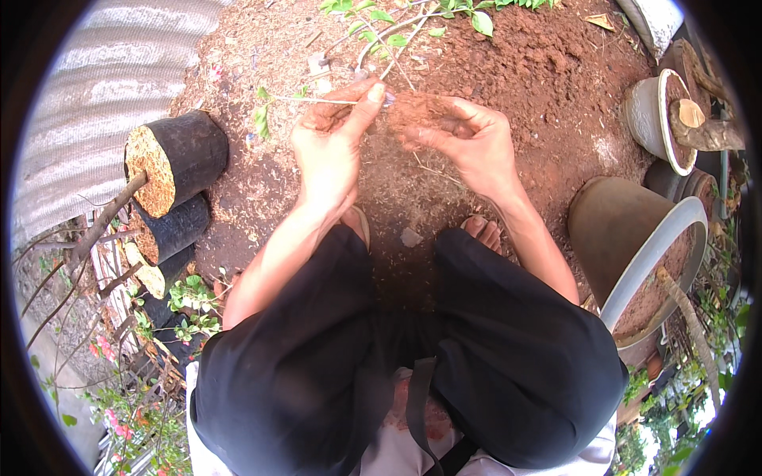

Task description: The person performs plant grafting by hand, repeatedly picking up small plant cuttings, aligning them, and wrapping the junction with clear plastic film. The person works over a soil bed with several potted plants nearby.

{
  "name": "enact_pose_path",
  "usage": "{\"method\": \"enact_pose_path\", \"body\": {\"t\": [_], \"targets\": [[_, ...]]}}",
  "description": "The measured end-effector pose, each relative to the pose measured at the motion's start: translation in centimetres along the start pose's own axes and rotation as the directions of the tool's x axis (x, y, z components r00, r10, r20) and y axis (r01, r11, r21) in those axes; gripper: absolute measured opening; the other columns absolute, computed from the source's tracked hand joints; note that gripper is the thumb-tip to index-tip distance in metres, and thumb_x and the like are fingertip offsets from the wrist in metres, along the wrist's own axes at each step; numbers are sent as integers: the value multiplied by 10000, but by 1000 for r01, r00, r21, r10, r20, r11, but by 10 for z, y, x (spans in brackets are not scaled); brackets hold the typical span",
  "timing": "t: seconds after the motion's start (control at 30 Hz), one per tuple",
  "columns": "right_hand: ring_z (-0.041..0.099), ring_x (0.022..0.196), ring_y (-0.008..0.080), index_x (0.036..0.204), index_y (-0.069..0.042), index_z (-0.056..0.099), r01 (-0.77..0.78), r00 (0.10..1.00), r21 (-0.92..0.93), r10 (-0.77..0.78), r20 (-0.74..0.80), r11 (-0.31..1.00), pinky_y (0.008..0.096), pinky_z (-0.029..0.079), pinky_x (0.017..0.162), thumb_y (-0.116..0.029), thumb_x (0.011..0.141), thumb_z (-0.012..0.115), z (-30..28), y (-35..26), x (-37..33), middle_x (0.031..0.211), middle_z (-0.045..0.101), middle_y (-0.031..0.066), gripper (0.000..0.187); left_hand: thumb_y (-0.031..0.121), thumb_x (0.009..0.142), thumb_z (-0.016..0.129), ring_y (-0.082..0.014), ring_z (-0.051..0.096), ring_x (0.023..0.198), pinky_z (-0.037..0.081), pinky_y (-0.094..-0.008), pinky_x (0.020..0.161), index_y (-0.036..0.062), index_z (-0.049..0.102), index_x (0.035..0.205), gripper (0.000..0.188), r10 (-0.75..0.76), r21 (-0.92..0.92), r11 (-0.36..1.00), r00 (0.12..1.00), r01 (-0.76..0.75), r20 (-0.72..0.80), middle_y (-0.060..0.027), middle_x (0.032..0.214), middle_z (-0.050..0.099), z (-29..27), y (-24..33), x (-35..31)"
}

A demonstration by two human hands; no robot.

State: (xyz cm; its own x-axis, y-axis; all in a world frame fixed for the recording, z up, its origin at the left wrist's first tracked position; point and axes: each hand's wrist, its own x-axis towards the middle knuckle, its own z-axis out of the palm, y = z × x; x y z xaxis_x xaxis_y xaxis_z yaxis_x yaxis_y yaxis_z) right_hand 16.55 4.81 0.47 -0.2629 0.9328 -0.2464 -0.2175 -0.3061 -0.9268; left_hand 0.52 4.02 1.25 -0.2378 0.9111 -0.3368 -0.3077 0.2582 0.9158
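My left hand (333,147) pinches a thin green plant cutting (329,101) between thumb and fingers. Its few leaves (261,119) stick out to the left, and a small purplish bit shows at its other end, by my fingertips. Close by on the right, my right hand (480,143) is curled round a clump of damp reddish soil (419,115). Soil coats the fingers of both hands, so where the clump ends and the right fingertips begin is hard to make out. Both hands are held above the ground, in front of my knees.
Leafy cut branches (397,36) lie ahead, beside a heap of loose red soil (532,59). Black planting bags (190,151) with bare stems lean at the left, near a corrugated sheet (119,87). On the right are a large grey pot (611,230) and a white pot (647,115).
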Motion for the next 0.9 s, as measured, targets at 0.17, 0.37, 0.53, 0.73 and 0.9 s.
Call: {"method": "enact_pose_path", "body": {"t": [0.17,0.37,0.53,0.73,0.9], "targets": [[668,883,232,1130,80,572,-61,998,-219,62,0,974,341,559,785,-14,876,598,-6,3,2,1023,658,172,272,72,822,705,-110,611,828,487,-237,758,-13,660,1020,220,-66,-133,989,998,66,4,-79,939,675,-6,3,4],[621,1004,194,1219,36,506,-329,944,424,282,173,844,311,490,895,-131,950,510,5,5,-3,1118,622,129,317,35,825,693,-115,615,837,489,-256,792,-23,655,1009,197,167,37,986,983,-165,-72,-81,933,668,4,-2,0],[553,1091,156,1244,10,479,-315,943,533,323,81,785,292,457,911,-124,933,542,16,-1,-3,1162,589,75,344,13,810,696,-127,607,883,475,-262,814,-15,672,968,162,326,227,921,945,-315,-10,-81,911,671,4,-10,-8],[601,978,147,1227,15,497,-317,940,444,339,32,838,282,486,834,-83,888,606,14,-1,-2,1101,622,81,370,-5,803,694,-142,607,905,474,-261,813,-5,682,955,152,371,332,870,927,-365,49,-89,901,672,3,-12,-10],[642,858,164,1139,21,571,-224,975,77,224,8,972,301,520,776,-68,866,628,8,7,1,999,662,119,292,32,824,691,-126,613,850,485,-249,785,-29,665,991,179,278,133,954,960,-270,-44,-94,914,675,5,-10,-6]]}}
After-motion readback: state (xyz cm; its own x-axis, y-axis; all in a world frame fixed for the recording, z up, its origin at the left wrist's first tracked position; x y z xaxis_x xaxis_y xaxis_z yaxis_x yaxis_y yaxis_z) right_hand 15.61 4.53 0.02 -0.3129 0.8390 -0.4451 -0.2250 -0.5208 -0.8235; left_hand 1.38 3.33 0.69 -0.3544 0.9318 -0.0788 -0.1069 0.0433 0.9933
